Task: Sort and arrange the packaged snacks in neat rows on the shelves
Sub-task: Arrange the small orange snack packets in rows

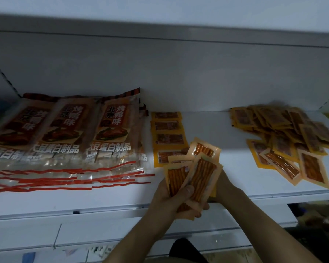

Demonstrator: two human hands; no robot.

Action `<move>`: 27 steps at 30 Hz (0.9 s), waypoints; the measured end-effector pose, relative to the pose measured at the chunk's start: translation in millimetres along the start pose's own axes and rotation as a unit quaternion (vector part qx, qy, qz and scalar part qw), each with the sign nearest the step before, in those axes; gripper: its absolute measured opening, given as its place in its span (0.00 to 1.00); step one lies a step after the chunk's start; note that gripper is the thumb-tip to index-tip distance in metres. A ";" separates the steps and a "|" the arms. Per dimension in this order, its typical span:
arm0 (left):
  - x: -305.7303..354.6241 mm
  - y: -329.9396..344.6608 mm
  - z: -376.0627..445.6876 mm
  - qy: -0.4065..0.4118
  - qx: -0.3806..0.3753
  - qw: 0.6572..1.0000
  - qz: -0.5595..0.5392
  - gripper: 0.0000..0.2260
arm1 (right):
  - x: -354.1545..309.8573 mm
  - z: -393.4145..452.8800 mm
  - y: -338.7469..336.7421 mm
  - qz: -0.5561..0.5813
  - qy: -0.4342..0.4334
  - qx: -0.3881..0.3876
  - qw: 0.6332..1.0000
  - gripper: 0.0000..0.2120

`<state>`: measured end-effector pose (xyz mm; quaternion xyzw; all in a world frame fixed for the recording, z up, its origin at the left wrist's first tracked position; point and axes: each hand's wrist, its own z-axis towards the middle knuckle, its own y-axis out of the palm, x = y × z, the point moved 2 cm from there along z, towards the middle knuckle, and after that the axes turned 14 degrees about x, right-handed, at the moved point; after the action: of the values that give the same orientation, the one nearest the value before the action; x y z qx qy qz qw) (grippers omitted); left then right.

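Observation:
Both hands meet at the front edge of a white shelf (226,168). My left hand (169,200) grips a fanned stack of small orange snack packets (198,171), thumb across the front. My right hand (224,188) is behind the stack and supports it, its fingers mostly hidden. A neat column of yellow packets (167,137) lies on the shelf just behind the stack. A loose heap of yellow and orange packets (289,137) sits at the right.
Several large clear bags with red print (65,133) lie overlapping on the left of the shelf. The back panel (179,73) rises behind everything. A lower shelf edge (103,234) runs beneath my arms, with dim goods at the lower right.

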<state>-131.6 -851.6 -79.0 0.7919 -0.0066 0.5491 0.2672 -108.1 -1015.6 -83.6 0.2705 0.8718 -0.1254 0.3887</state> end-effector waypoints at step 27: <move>23.5 10.6 -4.6 -0.027 0.058 0.997 -0.039 0.11 | -61.8 -18.9 -31.6 -0.106 -0.427 -0.017 0.898 0.01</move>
<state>-129.5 -852.1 -52.9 0.8203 0.0490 0.5162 0.2413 -103.5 -1056.6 -24.6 0.0904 0.6472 -0.2544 0.7129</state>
